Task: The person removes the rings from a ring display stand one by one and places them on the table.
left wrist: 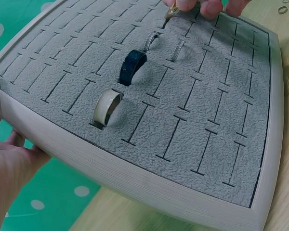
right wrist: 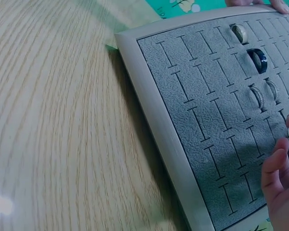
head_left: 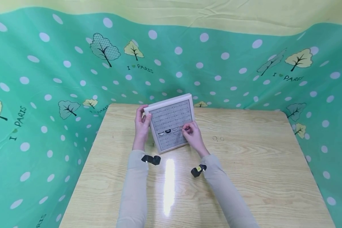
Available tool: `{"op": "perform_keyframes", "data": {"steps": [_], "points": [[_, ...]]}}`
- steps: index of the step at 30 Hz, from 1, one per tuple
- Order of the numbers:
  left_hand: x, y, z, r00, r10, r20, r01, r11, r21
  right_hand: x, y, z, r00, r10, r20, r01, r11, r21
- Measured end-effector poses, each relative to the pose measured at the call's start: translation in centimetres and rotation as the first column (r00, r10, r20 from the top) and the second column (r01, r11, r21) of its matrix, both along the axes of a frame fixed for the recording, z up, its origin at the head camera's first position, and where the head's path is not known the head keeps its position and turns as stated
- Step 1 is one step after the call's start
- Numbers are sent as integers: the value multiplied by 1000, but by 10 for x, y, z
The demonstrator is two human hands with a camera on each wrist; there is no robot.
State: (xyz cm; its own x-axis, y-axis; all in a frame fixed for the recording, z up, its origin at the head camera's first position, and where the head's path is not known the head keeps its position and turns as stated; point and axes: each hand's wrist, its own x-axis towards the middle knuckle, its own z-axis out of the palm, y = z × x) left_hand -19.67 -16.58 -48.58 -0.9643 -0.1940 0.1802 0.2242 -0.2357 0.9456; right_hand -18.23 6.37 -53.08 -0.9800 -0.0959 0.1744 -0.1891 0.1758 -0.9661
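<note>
A ring display tray point(head_left: 191, 109) with a pale frame and grey slotted felt stands tilted on the table. My left hand point(head_left: 142, 127) grips its upper left edge, thumb at the front. In the left wrist view, a white ring point(left wrist: 104, 107), a dark blue ring point(left wrist: 130, 65) and two thin silver rings point(left wrist: 177, 49) sit in slots. Beyond them, my right hand point(head_left: 193, 136) pinches a gold-coloured ring point(left wrist: 170, 12) at a slot in the felt. Fingers partly hide this ring.
Two loose rings point(head_left: 215, 136) lie on the wooden table point(head_left: 253, 164) to the right of the tray. A green dotted cloth point(head_left: 231, 69) hangs behind the table and along its sides. Light glares off the tabletop in front of the tray.
</note>
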Motion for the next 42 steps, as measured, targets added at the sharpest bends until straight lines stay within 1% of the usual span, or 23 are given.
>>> {"op": "perform_keyframes", "data": {"steps": [5, 7, 9, 13, 15, 20, 23, 26, 29, 33, 35, 40, 42], "points": [[1, -1, -1, 1000, 6, -4, -6, 1000, -10, 14, 5, 21, 998, 58, 5, -57, 997, -56], [0, -1, -2, 1000, 3, -6, -3, 1000, -15, 19, 8, 22, 998, 60, 9, -60, 997, -53], [0, -1, -2, 1000, -4, -4, 4, 1000, -19, 20, 11, 14, 998, 42, 39, -41, 999, -34], [0, -1, -2, 1000, -12, -2, 12, 1000, -21, 23, 20, -12, 996, 10, 88, -9, 1000, -3], [0, -2, -1, 1000, -11, -4, 11, 999, -30, 25, 23, -22, 993, -3, 116, 2, 1000, 8], [-1, -2, -1, 1000, -21, -8, 21, 999, -42, 30, 34, -29, 984, -29, 178, 22, 999, 41], [-1, -3, -1, 1000, -26, -14, 26, 999, -35, 31, 42, -33, 974, -30, 223, 22, 999, 39], [-1, -3, -1, 999, -29, -24, 28, 999, -26, 30, 51, -39, 968, -33, 248, 28, 999, 26], [-1, -2, -1, 999, -31, -25, 30, 999, -21, 31, 61, -42, 967, -54, 249, 38, 997, 70], [0, -1, -1, 999, -30, -20, 30, 999, -17, 34, 76, -47, 976, -74, 206, 47, 990, 130], [-1, -1, -1, 999, -31, -20, 30, 999, -13, 38, 81, -37, 980, -69, 186, 43, 989, 139], [-1, -1, -1, 999, -29, -20, 28, 1000, -10, 40, 99, -38, 981, -88, 173, 58, 983, 173], [0, -1, -1, 999, -31, -17, 30, 999, -15, 38, 108, -49, 982, -103, 161, 71, 978, 194]]}}
